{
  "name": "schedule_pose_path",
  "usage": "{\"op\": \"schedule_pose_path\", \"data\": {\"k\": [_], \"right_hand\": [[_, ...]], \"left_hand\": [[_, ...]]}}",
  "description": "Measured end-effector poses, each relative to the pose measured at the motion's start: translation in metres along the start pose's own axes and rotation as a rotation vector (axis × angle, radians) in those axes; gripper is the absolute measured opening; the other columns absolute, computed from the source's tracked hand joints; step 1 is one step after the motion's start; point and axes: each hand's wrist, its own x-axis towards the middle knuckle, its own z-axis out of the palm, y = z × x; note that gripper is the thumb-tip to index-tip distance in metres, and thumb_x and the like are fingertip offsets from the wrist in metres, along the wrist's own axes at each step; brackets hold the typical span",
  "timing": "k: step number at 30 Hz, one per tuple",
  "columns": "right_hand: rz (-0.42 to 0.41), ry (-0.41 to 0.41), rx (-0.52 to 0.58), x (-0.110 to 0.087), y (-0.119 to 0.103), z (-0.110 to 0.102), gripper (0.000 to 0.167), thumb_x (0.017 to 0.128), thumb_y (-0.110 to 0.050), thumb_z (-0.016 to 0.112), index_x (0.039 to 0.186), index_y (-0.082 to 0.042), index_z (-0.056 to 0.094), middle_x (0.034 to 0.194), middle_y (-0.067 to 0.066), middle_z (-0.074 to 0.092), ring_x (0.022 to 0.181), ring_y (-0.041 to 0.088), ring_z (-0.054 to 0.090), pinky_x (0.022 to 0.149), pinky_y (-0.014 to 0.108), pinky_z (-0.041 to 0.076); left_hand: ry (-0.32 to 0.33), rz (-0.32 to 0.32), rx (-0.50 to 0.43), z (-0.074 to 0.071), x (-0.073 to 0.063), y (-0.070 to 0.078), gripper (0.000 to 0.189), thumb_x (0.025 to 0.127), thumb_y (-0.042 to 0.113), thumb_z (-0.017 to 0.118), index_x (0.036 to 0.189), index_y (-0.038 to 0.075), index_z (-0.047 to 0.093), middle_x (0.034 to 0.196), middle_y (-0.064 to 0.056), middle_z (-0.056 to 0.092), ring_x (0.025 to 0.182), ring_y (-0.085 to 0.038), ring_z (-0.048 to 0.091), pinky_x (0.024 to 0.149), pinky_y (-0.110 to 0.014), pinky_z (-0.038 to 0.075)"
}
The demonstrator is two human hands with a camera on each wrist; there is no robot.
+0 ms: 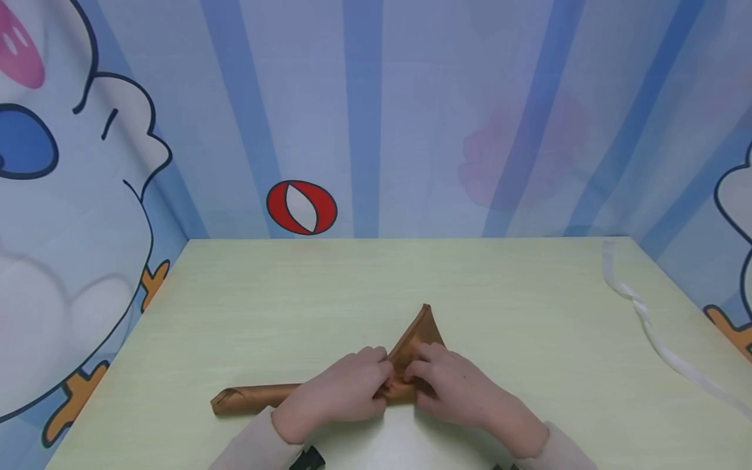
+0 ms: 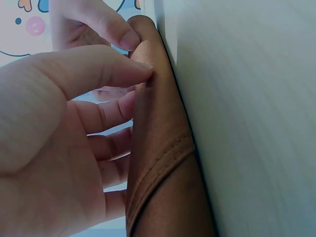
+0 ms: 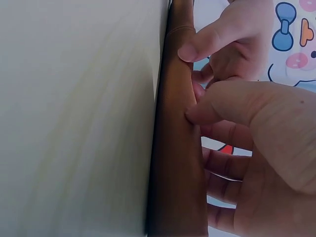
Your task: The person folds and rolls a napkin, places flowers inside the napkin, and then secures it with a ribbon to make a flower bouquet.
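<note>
A brown satiny cloth (image 1: 255, 399) with a stitched hem lies rolled into a long tube near the front of the table. Its left end sticks out past my left hand (image 1: 346, 385), while a pointed corner rises behind my right hand (image 1: 455, 385). Both hands are close together at the roll's middle. In the left wrist view, the left thumb presses on the rolled cloth (image 2: 163, 108) with the fingers behind it. From the right wrist, the right thumb likewise pinches the cloth (image 3: 175, 143) against the fingers.
On the right side of the pale table (image 1: 282, 294) a white, partly twisted ribbon (image 1: 664, 349) runs from the back edge toward the front. A blue striped backdrop (image 1: 411, 117) with cartoon figures stands behind and beside the table.
</note>
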Motion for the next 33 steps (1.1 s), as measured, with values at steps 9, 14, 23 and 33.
{"op": "schedule_pose_path", "data": {"k": [9,14,23,33], "right_hand": [[0.019,-0.038,-0.009,0.0004,-0.0011,-0.0010,0.022,0.076,-0.015,0.076,0.097,-0.011,0.070,0.087,-0.009,0.051,0.077,0.008,0.041,0.066,0.022,0.040],[0.017,-0.039,-0.012,0.0006,-0.0011,-0.0015,0.023,0.075,-0.014,0.077,0.097,-0.011,0.070,0.087,-0.009,0.054,0.077,0.007,0.043,0.067,0.023,0.041],[-0.018,-0.003,-0.030,0.0005,-0.0011,-0.0013,0.021,0.074,-0.011,0.074,0.095,-0.010,0.072,0.085,-0.007,0.058,0.075,0.007,0.046,0.067,0.024,0.042],[-0.026,0.006,-0.028,0.0006,-0.0007,-0.0006,0.019,0.075,-0.009,0.070,0.094,-0.009,0.072,0.086,-0.006,0.063,0.076,0.008,0.051,0.068,0.025,0.044]], "left_hand": [[-0.024,-0.019,0.074,-0.0007,0.0003,0.0015,0.019,0.072,0.012,0.075,0.084,0.014,0.061,0.085,0.008,0.044,0.077,-0.009,0.039,0.064,-0.022,0.035],[-0.040,-0.026,0.087,-0.0013,0.0008,0.0021,0.020,0.072,0.010,0.074,0.087,0.014,0.062,0.085,0.007,0.047,0.078,-0.010,0.042,0.066,-0.023,0.037],[-0.034,-0.014,0.065,0.0017,0.0017,-0.0007,0.021,0.071,0.005,0.071,0.089,0.011,0.062,0.083,0.006,0.050,0.074,-0.008,0.044,0.065,-0.021,0.040],[-0.033,-0.020,0.016,-0.0002,0.0011,-0.0013,0.021,0.073,0.005,0.068,0.093,0.007,0.065,0.086,0.004,0.057,0.078,-0.009,0.050,0.070,-0.022,0.044]]}}
